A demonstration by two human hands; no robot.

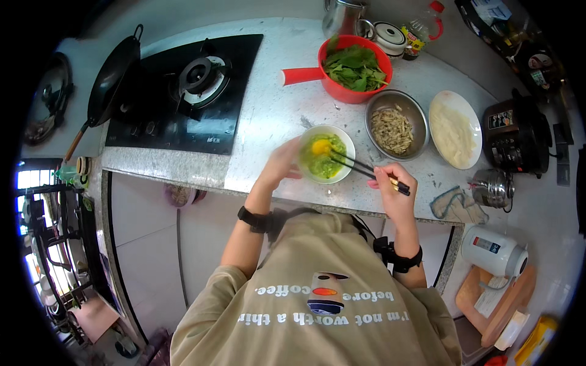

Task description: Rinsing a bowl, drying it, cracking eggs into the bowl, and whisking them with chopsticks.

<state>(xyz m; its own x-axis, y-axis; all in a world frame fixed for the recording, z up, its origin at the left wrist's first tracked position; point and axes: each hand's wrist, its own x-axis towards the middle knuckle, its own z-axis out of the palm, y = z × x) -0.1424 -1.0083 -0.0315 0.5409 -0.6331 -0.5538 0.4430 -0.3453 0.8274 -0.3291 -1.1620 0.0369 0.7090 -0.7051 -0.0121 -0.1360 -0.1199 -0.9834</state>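
A white bowl (351, 145) stands near the counter's front edge, holding a chopped or grated green food (326, 167) with a yellow egg yolk (321, 147) on top. My left hand (283, 161), blurred, is at the bowl's left side with fingers curved towards the rim; whether it grips the bowl is unclear. Black chopsticks (361, 169) with gold-banded ends are pinched in my right hand (397, 188), to the bowl's right. Their tips dip into the green food beside the yolk.
Behind the bowl are a red long-handled colander (302, 76) of leafy greens, a steel bowl (421, 137) of shredded food and a white plate (476, 146) of pale food. A gas hob (206, 126) and wok (107, 78) lie left; a cloth (458, 206) and jar (492, 188) right.
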